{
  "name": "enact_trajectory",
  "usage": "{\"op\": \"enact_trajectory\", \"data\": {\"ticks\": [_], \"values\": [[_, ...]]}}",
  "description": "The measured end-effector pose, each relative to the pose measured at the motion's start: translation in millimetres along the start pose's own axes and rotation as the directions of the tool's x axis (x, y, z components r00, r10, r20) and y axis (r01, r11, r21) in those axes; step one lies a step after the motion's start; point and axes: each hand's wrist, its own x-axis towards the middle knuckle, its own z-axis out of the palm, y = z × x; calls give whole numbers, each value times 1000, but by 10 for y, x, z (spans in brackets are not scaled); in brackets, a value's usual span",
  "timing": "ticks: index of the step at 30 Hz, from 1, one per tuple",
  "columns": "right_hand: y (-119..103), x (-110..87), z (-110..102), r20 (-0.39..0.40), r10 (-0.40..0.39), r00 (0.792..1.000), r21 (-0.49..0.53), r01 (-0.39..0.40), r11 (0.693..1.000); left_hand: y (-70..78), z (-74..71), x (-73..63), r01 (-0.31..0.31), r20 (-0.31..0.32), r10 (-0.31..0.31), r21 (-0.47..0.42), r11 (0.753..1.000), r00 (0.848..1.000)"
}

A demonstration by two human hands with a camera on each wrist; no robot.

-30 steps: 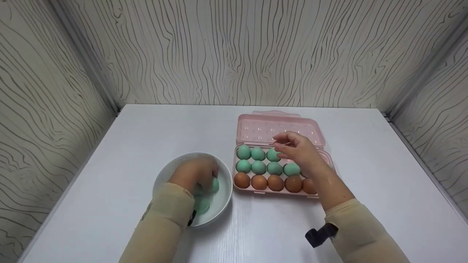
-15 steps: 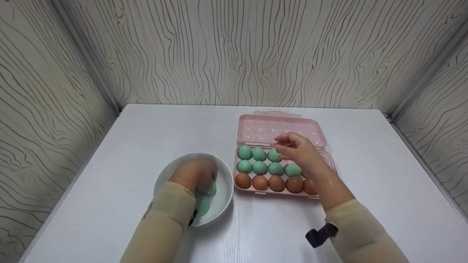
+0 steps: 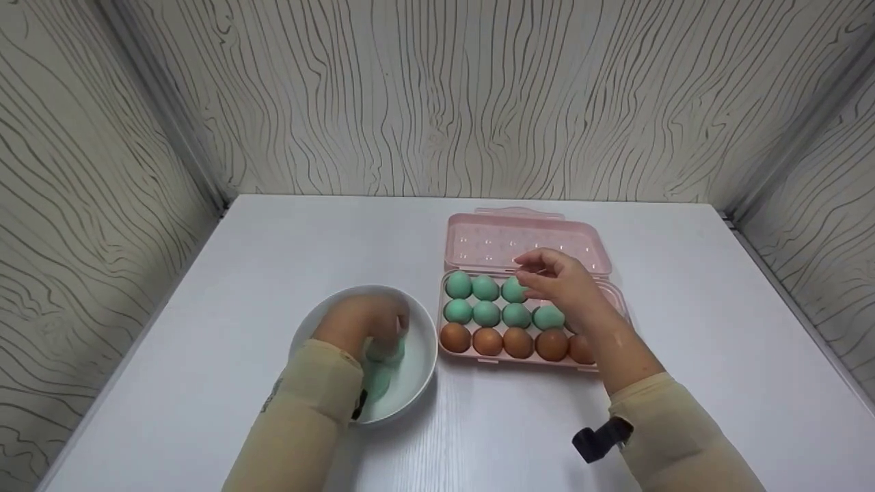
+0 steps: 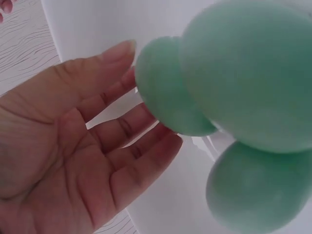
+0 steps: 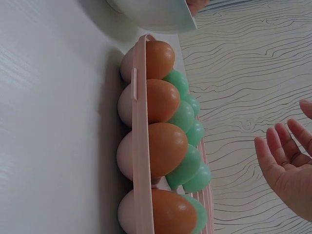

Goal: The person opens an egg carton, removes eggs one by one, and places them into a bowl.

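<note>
My left hand reaches down into a white bowl holding several green eggs. In the left wrist view its thumb and fingertips pinch one green egg, beside a larger-looking green egg and another green egg. Over the right part of a pink egg carton, my right hand hovers, fingers loosely bent and holding nothing. Green eggs fill much of the carton's two back rows. Brown eggs line its front row. The right hand and forearm hide some cups at the right.
The carton's lid lies folded back behind the egg rows. Bowl and carton stand side by side on a white table. Wood-patterned panels rise at the back and both sides. A black camera mount juts from the right wrist.
Within the bowl, my left fingers have shifted slightly around the green egg, which is now more covered by them. My right hand holds its place over the carton.
</note>
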Motion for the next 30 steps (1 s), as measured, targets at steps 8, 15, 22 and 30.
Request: {"op": "enact_trajectory", "data": {"ticks": [8, 15, 22, 30], "values": [[7, 3, -26, -3, 10, 1000, -5, -10, 1000, -5, -97, -53, -28, 8, 28, -64, 998, 1000], [15, 13, -53, -1, 0, 1000, -21, 0, 1000, -19, -188, -72, -82, -23, 81, -62, 995, 996], [15, 22, -74, -10, 11, 1000, -3, -11, 1000, -41, -261, -78, -136, -127, 114, -186, 973, 985], [15, 51, -98, -17, 6, 1000, -27, -6, 1000, -20, -327, -65, -246, -308, 156, -281, 928, 939]]}}
